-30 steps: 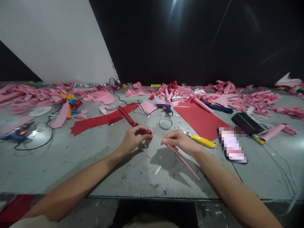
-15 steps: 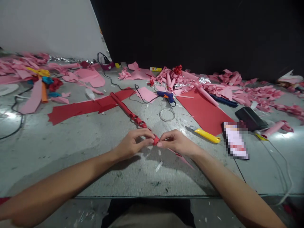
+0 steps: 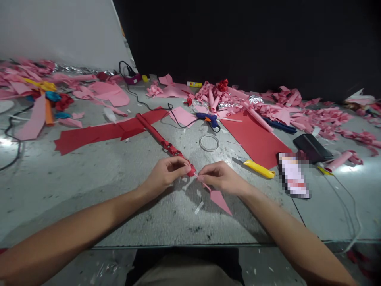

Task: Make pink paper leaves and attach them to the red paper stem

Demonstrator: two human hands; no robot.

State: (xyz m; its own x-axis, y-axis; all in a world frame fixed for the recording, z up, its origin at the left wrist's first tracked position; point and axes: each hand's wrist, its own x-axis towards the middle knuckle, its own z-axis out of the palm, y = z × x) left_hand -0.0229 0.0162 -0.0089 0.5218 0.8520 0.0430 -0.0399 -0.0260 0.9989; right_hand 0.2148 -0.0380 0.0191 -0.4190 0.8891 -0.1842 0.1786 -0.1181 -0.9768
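My left hand [image 3: 166,173] pinches the rolled end of a long red paper strip [image 3: 157,137] that runs up and left across the grey table [image 3: 89,190]. Close to its right, my right hand [image 3: 222,177] pinches a narrow pink paper strip [image 3: 218,198], whose wider end hangs below the hand toward me. The fingertips of both hands nearly meet at the small red coil [image 3: 190,170].
A yellow craft knife [image 3: 256,168] lies just right of my right hand, a clear tape ring [image 3: 208,142] and a blue glue gun [image 3: 210,119] beyond. A red sheet [image 3: 253,139], a black case [image 3: 311,147] and pink scraps [image 3: 297,115] crowd the back and right.
The view tilted down and shifted. My hands came together at the red coil, then eased slightly apart; the pink strip now shows its broad face under my right hand.
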